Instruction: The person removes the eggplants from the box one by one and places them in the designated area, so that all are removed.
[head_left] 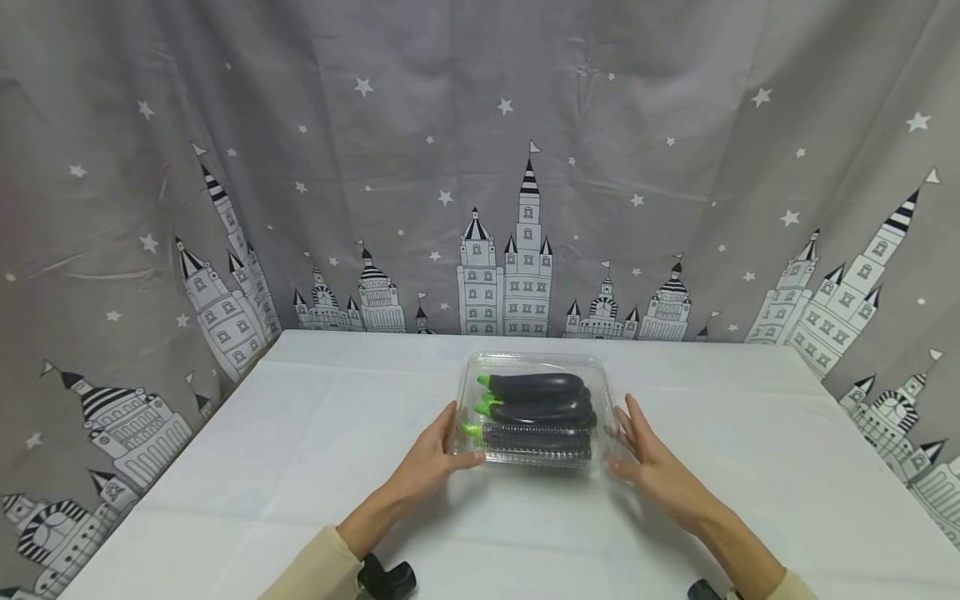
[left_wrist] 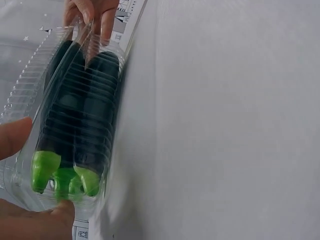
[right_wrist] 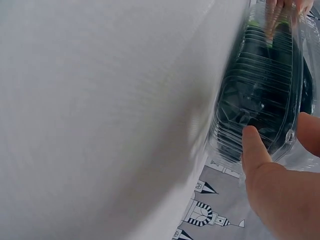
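Observation:
A clear plastic clamshell box [head_left: 525, 360] holds several dark eggplants [head_left: 536, 411] with bright green stem ends. In the head view the stems point left. My left hand [head_left: 431, 454] holds the box's left end, thumb across its front corner and fingers along its side. At the right end is my right hand [head_left: 660, 475], its fingers spread and fairly straight against the wall. The right wrist view has that hand's index finger [right_wrist: 255, 147] over the box's end wall, the thumb beside the lid edge. I cannot tell whether the box rests fully on the table.
A white cloth covers the table [head_left: 300, 467] under the box. Behind and beside it hangs a grey curtain [head_left: 600, 125] printed with stars and castles. A black wrist device [head_left: 386, 577] sits under the left sleeve [head_left: 318, 571].

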